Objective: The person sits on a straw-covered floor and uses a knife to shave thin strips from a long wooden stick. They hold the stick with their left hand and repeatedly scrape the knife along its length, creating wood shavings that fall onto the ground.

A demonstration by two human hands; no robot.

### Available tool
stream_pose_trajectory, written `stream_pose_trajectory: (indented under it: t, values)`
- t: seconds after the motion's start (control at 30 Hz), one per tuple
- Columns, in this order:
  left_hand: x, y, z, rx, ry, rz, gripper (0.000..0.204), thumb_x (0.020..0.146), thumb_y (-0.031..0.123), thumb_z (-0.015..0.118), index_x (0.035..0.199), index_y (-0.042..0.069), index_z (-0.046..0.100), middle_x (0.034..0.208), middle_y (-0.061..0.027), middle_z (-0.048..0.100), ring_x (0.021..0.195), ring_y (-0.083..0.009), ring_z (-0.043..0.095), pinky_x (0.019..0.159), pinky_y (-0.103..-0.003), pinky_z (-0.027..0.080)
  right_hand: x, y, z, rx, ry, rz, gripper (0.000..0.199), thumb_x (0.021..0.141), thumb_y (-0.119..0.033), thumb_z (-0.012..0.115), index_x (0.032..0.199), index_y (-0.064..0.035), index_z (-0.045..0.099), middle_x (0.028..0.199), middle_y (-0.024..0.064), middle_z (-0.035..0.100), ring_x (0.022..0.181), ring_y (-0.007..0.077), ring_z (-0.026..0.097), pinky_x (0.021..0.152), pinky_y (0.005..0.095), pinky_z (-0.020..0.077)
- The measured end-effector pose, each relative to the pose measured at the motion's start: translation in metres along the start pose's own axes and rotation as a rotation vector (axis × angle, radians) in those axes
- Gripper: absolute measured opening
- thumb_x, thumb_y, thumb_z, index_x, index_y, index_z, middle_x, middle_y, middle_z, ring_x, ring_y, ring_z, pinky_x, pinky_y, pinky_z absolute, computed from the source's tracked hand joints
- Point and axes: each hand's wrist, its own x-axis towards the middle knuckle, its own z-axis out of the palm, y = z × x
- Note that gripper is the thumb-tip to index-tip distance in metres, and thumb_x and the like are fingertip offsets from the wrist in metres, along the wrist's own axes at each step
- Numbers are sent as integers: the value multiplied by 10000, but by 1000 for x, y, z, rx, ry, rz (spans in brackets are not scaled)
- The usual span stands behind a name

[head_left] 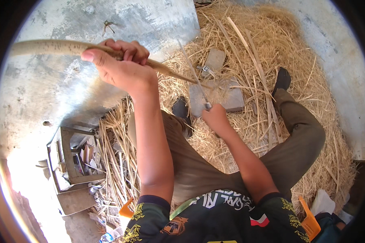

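In the upper left of the view: one pole (63, 47), pale, slightly bowed, held aloft in the left grip (123, 56), fingers wrapped round it. Its thick end is cut off at the dark rim; its middle is partly hidden by the hand. Whether the thin tip touches the block below, cannot tell.

One knife, blade (187, 58) long and narrow, blurred; handle mostly hidden inside the right grip (215, 117), which is closed around it. Blade and pole cross in the view; contact cannot be told.

Orientation: pole's long axis runs from far left, sloping down rightward, thin end toward the block. Blade points up and away, leaning left.

Surface: grey block (236, 102), flat, between the person's feet; a smaller block (215, 58) beyond it, a small metal piece (206, 71) at its near edge. Straw-coloured shavings (318, 121) cover the ground, long strips (253, 56) on top.

Room: mottled grey wall (65, 24); wooden frame (87, 178) at left, its contents jumbled; bright glare beside it.
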Motion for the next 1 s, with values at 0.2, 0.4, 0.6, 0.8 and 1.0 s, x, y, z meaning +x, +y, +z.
stream_pose_trajectory:
  t: [0.2, 0.4, 0.6, 0.8, 1.0]
  values:
    - [-3, 1, 5, 33, 104, 23, 673, 935, 786, 371, 866, 118, 396, 619, 20, 321, 494, -102, 303, 451, -258, 260, -19, -36, -4, 51, -21, -65, 247, 824, -170, 627, 725, 57, 624, 606, 193, 611, 572, 300, 622, 577, 439, 474]
    - [-6, -5, 7, 89, 153, 157, 510, 1042, 610, 385, 885, 125, 393, 626, 21, 328, 543, -82, 334, 488, -238, 286, -34, -53, 13, 223, -38, -119, 274, 838, -162, 625, 650, 25, 558, 557, 106, 552, 516, 158, 473, 520, 381, 403]
    - [-4, -4, 1, 130, 181, 141, 512, 1047, 602, 379, 860, 126, 365, 629, 25, 318, 525, -76, 288, 460, -247, 246, -25, -51, 5, 119, -66, -30, 260, 825, -162, 636, 697, 64, 619, 592, 203, 603, 547, 321, 613, 576, 432, 475]
    - [-8, -7, 12, 46, 171, 185, 525, 1030, 610, 431, 821, 132, 377, 613, 44, 329, 475, -62, 284, 408, -229, 239, -39, -65, 7, 194, -38, -155, 277, 799, -162, 636, 678, 86, 618, 599, 203, 621, 558, 287, 637, 565, 434, 485]
    - [-12, -2, 14, 111, 148, 160, 605, 1003, 700, 355, 810, 127, 367, 608, 24, 304, 472, -76, 270, 410, -243, 212, -1, 5, 12, 131, -27, 147, 261, 780, -163, 648, 684, 80, 632, 600, 196, 632, 579, 289, 656, 571, 432, 494]
